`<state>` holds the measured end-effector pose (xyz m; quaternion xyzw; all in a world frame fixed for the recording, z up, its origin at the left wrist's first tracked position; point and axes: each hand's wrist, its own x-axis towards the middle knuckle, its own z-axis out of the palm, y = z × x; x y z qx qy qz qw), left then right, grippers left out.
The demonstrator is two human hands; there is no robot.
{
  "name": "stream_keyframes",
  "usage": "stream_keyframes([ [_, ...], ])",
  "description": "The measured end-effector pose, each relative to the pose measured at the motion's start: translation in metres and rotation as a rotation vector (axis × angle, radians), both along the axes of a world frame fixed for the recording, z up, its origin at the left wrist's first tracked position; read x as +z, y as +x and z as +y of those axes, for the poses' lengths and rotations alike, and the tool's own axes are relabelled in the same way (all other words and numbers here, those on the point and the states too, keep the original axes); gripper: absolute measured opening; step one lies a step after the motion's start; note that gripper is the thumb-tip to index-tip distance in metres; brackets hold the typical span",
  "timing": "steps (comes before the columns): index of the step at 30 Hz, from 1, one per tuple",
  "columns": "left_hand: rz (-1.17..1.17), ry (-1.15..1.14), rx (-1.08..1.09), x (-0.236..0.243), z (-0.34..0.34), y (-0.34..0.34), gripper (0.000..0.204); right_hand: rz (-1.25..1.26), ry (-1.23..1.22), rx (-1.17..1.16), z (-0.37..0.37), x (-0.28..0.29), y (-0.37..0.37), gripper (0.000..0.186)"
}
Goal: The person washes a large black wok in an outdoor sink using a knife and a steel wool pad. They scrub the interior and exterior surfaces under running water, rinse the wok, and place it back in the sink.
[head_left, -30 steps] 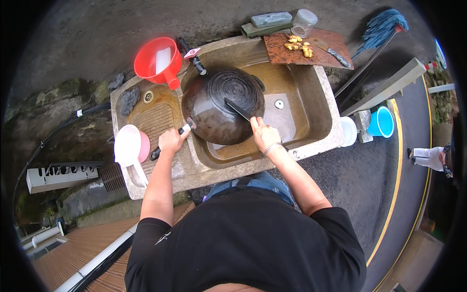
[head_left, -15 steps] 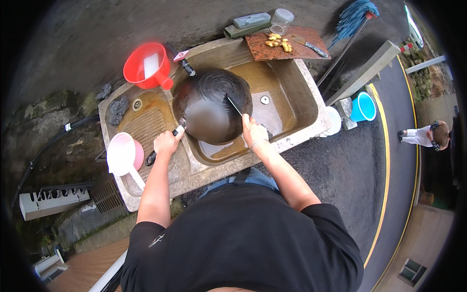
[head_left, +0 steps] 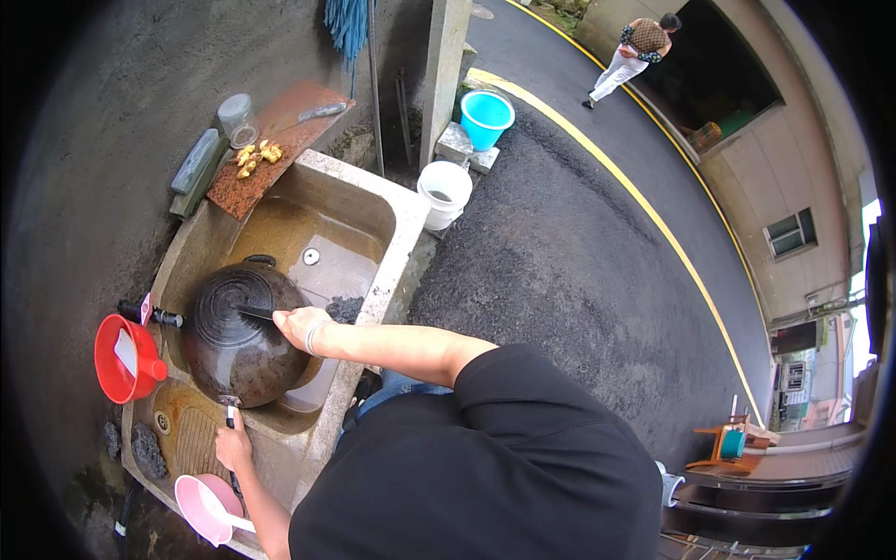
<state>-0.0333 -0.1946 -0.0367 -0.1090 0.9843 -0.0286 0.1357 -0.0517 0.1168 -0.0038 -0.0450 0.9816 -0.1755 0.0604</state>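
Note:
A black wok (head_left: 238, 341) lies bottom-up in a stone sink (head_left: 392, 219). My left hand (head_left: 233, 446) grips the wok's handle at the sink's near rim. My right hand (head_left: 301, 327) holds a dark blade-like scraper (head_left: 252, 313) flat against the wok's blackened underside. A patch of dark scrapings (head_left: 347, 308) lies on the sink floor beside my right wrist.
A red scoop (head_left: 126, 359) hangs by the tap at the left. A pink ladle (head_left: 207, 509) sits at the near corner. A rusty board (head_left: 271, 154) with yellow pieces and a knife spans the far end. White (head_left: 445, 191) and blue (head_left: 487, 117) buckets stand on asphalt. A person (head_left: 635, 47) walks away.
My head has turned right, so the sink swung to the left of the view and the road came in. Both hands stay on the wok and scraper.

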Motion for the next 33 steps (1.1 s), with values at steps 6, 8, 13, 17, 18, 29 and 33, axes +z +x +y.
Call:
stream_keyframes([
  [6, 0.003, 0.005, -0.022, 0.002, 0.001, 0.000, 0.080, -0.132, -0.009, -0.020, 0.001, 0.021, -0.016, 0.022],
  [8, 0.011, -0.002, -0.030, 0.000, -0.002, 0.002, 0.081, -0.180, -0.022, -0.010, -0.003, 0.030, -0.010, 0.023],
  [13, 0.013, -0.008, -0.027, 0.000, -0.002, 0.001, 0.080, -0.140, 0.029, 0.002, -0.004, 0.025, -0.014, 0.024],
  [17, 0.031, -0.015, -0.033, 0.000, -0.001, 0.002, 0.080, -0.196, -0.022, -0.035, -0.006, 0.028, -0.021, 0.024],
  [18, 0.027, -0.016, -0.027, 0.000, -0.002, 0.002, 0.080, -0.210, -0.043, -0.042, -0.009, 0.033, -0.017, 0.024],
  [29, 0.023, -0.019, -0.030, -0.003, -0.004, 0.002, 0.081, -0.247, -0.067, -0.048, -0.012, 0.034, -0.010, 0.023],
  [33, -0.003, -0.017, -0.020, 0.001, -0.002, 0.000, 0.081, -0.170, -0.045, -0.047, -0.008, 0.026, -0.024, 0.023],
])
